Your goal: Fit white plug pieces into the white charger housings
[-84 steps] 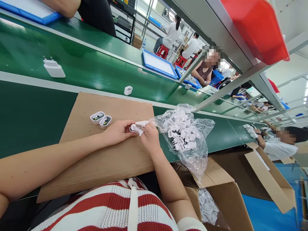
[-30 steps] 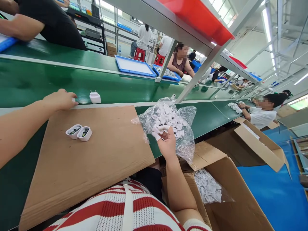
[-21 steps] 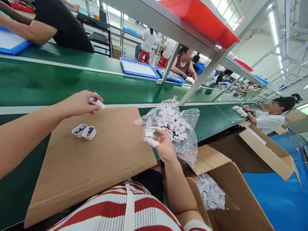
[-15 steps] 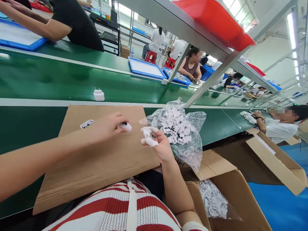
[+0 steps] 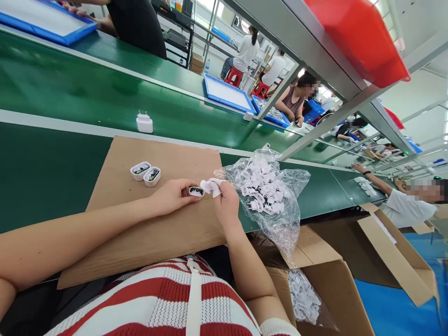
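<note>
My left hand (image 5: 175, 196) is closed around a white charger housing (image 5: 196, 192), its open end facing up with dark and metallic parts inside. Close beside it, my right hand (image 5: 227, 200), with white covers on its fingertips, pinches a small white plug cap (image 5: 206, 186), partly hidden by the fingers. Two more open charger housings (image 5: 152, 177) stand side by side on the cardboard sheet (image 5: 168, 228), circuit parts showing inside. To the right of my right hand lies a clear plastic bag (image 5: 294, 179) spread open, heaped with white plug caps (image 5: 264, 182).
A white two-pin charger (image 5: 144, 123) stands on the green belt (image 5: 70, 88) beyond the cardboard. An open carton (image 5: 336, 289) at lower right holds another bag of white parts (image 5: 304, 296). A red bin (image 5: 360, 42) sits on the overhead shelf. Several co-workers are around.
My left hand has brought the charger housing right, close to my right hand. Two housings on the cardboard now show beyond my left arm, where one showed before. The view has tilted.
</note>
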`<state>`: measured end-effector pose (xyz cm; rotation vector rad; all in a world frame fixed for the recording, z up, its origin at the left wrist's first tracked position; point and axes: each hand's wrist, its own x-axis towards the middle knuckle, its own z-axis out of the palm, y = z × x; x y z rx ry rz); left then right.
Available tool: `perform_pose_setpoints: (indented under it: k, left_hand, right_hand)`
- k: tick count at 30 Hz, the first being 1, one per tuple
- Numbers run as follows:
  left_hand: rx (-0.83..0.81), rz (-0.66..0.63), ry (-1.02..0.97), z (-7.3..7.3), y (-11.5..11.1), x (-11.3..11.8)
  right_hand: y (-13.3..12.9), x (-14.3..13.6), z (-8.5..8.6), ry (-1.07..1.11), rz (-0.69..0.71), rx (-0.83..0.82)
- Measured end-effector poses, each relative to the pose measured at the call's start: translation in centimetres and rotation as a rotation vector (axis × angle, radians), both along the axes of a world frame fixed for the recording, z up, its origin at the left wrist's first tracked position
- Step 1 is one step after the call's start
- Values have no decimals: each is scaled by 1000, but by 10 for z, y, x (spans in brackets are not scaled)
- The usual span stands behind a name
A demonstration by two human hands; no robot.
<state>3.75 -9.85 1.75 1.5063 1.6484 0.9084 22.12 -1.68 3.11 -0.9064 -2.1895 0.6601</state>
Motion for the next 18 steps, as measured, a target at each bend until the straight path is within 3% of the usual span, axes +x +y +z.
perform_pose_setpoints:
  k: [3,7,13,18]
  left_hand:
    - [12,13,-70,-3,0,0]
    - [31,-9,-128,-4,0,0]
    - [46,-19,-112,-8,0,-2]
    - [94,-85,90,-8,0,-5]
  right_hand:
    - [-3,-4,-2,-254,32,252]
    - [-2,-10,-7,-439,115,444]
    - [5,-9,-7,-501,247,525]
    - [4,-8,-11,-493,247,495]
